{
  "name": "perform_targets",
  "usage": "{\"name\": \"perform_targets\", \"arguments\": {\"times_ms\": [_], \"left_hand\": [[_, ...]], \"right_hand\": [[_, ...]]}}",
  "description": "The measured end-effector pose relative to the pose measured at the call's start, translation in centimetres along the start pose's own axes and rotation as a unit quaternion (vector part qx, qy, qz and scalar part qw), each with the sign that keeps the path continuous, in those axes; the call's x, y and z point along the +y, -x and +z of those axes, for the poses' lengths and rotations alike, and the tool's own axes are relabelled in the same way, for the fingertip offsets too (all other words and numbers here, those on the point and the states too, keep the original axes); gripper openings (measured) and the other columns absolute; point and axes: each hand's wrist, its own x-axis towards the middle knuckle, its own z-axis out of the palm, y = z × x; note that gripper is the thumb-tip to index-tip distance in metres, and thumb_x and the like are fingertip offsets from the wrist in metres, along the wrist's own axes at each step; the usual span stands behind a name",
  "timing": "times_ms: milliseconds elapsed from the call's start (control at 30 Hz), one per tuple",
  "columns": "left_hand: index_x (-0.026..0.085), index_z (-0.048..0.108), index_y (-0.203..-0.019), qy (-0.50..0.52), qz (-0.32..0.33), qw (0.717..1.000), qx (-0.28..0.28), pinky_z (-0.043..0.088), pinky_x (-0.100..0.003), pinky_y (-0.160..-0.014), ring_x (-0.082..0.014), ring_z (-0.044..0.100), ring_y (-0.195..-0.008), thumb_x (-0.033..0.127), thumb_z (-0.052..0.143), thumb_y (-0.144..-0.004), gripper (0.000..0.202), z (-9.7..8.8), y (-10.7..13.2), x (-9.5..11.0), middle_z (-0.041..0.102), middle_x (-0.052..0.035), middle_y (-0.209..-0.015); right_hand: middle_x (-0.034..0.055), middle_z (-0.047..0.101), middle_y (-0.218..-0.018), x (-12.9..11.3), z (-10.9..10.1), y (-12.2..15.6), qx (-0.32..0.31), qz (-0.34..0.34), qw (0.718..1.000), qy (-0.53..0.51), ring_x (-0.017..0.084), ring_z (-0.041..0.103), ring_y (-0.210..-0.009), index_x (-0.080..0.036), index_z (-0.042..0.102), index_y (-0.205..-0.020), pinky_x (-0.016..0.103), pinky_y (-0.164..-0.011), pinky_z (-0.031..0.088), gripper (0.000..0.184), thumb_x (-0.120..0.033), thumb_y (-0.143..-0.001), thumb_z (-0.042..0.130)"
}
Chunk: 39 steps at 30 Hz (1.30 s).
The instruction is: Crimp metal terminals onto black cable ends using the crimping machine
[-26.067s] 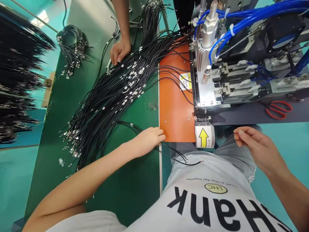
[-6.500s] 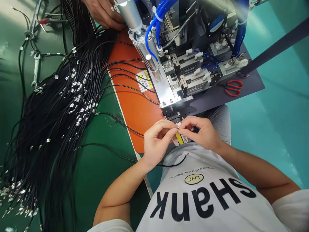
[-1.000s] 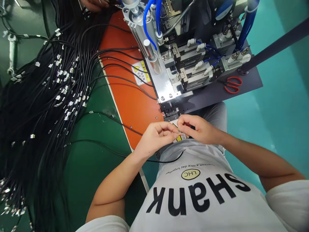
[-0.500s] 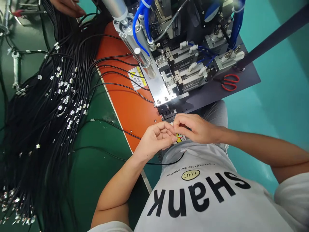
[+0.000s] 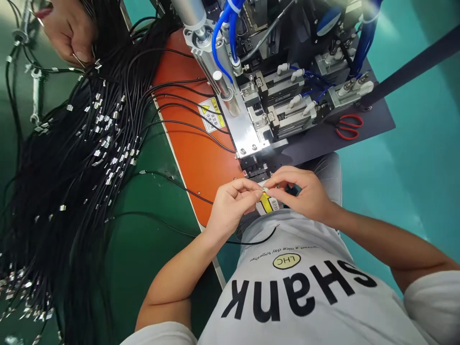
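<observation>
My left hand (image 5: 232,206) is closed in a pinch. A black cable (image 5: 179,183) runs across the orange plate to this hand. My right hand (image 5: 300,191) pinches too, its thumb and index fingertips meeting those of the left at a small whitish wire end (image 5: 265,190). The fingers mostly cover that wire end. Just below the fingertips lies a yellow and white label (image 5: 268,204). A second black cable (image 5: 257,243) curves over my lap beneath the left wrist, its stripped end by my shirt.
A press machine (image 5: 251,129) with cylinders and blue hoses stands ahead on an orange plate (image 5: 183,148). Red-handled scissors (image 5: 349,127) lie at its right. Many black cables (image 5: 72,177) with silvery ends cover the left table. Another person's hand (image 5: 72,33) holds cables there, near a wrench (image 5: 36,96).
My right hand has turned and its fingers now meet the left fingertips at the wire end. The other person's hand has come further into view over the cables. The view has shifted slightly.
</observation>
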Motion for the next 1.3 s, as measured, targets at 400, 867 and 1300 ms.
{"name": "perform_targets", "arguments": {"times_ms": [400, 867, 1300], "left_hand": [[0.016, 0.067, -0.083, -0.072, 0.068, 0.994, 0.042, 0.042, -0.02, -0.051, -0.0049, 0.043, -0.049, 0.033, 0.076, -0.078, 0.02, 0.5, 0.5, -0.8, 0.056, 0.0036, -0.06], [0.018, 0.06, -0.085, -0.058, 0.043, 0.997, 0.034, 0.037, -0.019, -0.05, -0.0047, 0.038, -0.049, 0.036, 0.072, -0.082, 0.022, 0.4, 0.4, -0.5, 0.046, 0.0061, -0.059], [0.018, 0.058, -0.086, -0.028, 0.03, 0.999, -0.005, 0.028, -0.02, -0.051, -0.0049, 0.029, -0.049, 0.035, 0.07, -0.085, 0.021, 0.3, 0.4, -0.7, 0.037, 0.008, -0.055]], "right_hand": [[-0.0006, 0.06, -0.076, -0.1, 0.9, 0.1, -0.009, 0.073, 0.996, -0.049, 0.012, 0.053, -0.066, -0.019, 0.063, -0.082, 0.027, -0.062, 0.043, 0.008, -0.023, -0.089, 0.062], [0.0007, 0.062, -0.078, 0.1, 2.1, 0.8, 0.03, 0.049, 0.998, -0.031, 0.014, 0.055, -0.069, -0.021, 0.064, -0.081, 0.029, -0.065, 0.044, 0.006, -0.021, -0.087, 0.064], [0.0004, 0.062, -0.078, -0.3, 1.5, 0.4, 0.029, 0.029, 0.999, -0.008, 0.013, 0.055, -0.068, -0.021, 0.065, -0.082, 0.03, -0.065, 0.044, 0.004, -0.018, -0.085, 0.064]]}}
